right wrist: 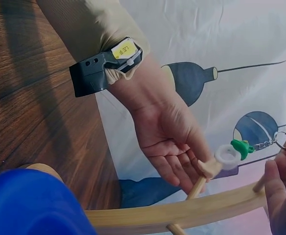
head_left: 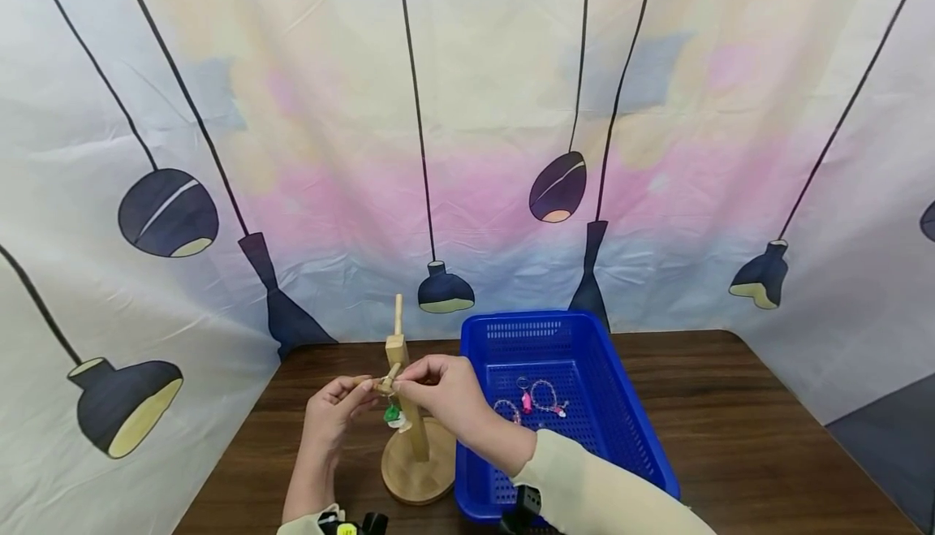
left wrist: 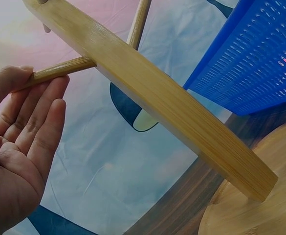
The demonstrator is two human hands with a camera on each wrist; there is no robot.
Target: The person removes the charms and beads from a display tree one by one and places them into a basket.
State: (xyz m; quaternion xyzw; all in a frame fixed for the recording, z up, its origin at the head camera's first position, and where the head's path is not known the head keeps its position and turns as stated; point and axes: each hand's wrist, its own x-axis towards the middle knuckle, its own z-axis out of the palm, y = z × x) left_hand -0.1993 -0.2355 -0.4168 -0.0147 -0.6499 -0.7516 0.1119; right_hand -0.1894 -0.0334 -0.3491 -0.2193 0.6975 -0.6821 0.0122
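A wooden stand with pegs (head_left: 416,429) rises from a round base (head_left: 400,482). My left hand (head_left: 332,413) holds one of its side pegs (left wrist: 59,70) between thumb and fingers, seen in the left wrist view. My right hand (head_left: 447,393) pinches the metal ring of a keychain (right wrist: 262,145) by another peg near the top. From that ring hang a short chain, a green charm (right wrist: 242,148) and a white round piece (right wrist: 228,156). Whether the ring goes around the peg is hidden by my fingers.
To the right of the stand is a blue perforated basket (head_left: 628,405). Inside lie a keychain with a pink charm (head_left: 527,402) and beaded loops (head_left: 544,394). A printed cloth (head_left: 497,113) hangs behind the brown wooden table (head_left: 738,429).
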